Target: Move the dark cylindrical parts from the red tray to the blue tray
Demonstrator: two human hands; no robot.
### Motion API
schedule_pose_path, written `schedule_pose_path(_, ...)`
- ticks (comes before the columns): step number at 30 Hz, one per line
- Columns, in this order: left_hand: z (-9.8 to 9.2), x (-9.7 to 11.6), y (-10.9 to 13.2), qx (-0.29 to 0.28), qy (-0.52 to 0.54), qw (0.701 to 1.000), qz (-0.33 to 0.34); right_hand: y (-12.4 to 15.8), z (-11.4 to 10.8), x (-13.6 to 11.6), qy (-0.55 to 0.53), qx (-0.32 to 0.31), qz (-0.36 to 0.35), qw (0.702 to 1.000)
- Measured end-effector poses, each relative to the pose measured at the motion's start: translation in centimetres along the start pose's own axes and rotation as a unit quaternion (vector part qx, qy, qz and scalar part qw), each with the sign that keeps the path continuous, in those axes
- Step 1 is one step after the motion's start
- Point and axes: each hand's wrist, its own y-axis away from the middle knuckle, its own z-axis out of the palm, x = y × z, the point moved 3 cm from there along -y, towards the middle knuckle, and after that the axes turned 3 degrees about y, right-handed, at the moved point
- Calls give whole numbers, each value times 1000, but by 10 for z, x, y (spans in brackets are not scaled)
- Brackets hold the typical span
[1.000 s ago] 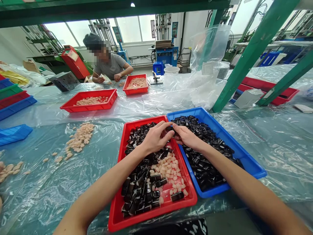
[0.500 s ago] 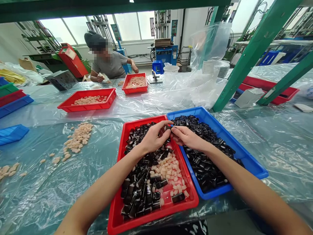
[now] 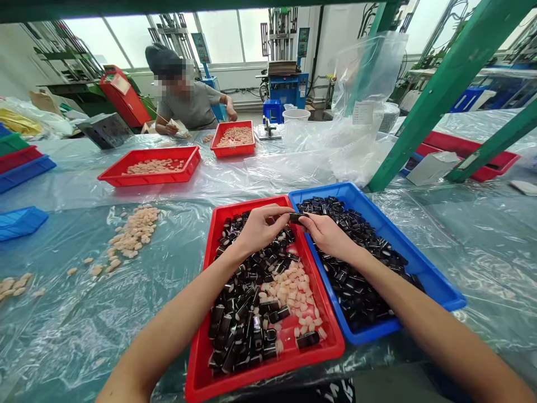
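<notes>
My left hand [image 3: 260,228] and my right hand [image 3: 325,234] meet over the wall shared by a red tray [image 3: 201,375] and a blue tray [image 3: 436,282]. Both pinch one small black part [image 3: 298,218] between their fingertips. The red tray holds many black parts [image 3: 243,313] and a patch of small pale pink pieces [image 3: 293,291]. In the blue tray lie only black parts [image 3: 361,280]. Both forearms reach in from the bottom edge.
Clear plastic sheeting covers the table. Loose pink pieces [image 3: 132,235] lie on it at the left. Two red trays of pink pieces [image 3: 151,168] [image 3: 232,137] stand further back, where another person [image 3: 184,103] sits. Green frame posts [image 3: 440,95] rise at the right.
Both hands have lifted slightly and drawn together at the fingertips, and the black part now shows between them. The person at the back has shifted an arm.
</notes>
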Motion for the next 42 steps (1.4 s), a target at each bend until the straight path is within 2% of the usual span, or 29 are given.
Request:
schedule_pose_path(5, -2, -6, -2, -28, 81, 993, -83, 0, 1, 1, 23, -16, -13, 1000)
schedule_pose_path(9, -4, -13, -4, -41, 125, 984, -119, 0, 2, 2, 57, -19, -17, 998)
schedule_pose_path(16, 0, -11, -3, -16, 164, 979, -120, 2, 1, 0, 66, -17, -27, 997)
schedule_pose_path(24, 5, -6, 2, 53, 154, 981, -105, 0, -1, -1, -25, -20, -43, 999)
schedule_pose_path(29, 5, -6, 2, 63, 176, 979, -83, 2, -5, -5, 14, 4, -65, 998)
schedule_pose_path(34, 4, -2, 1, 49, 174, 982, -62, 2, -7, -4, 51, 19, -64, 996)
schedule_pose_path(42, 7, -1, 0, 63, 150, 984, -78, 1, -5, -1, 115, 15, -50, 992)
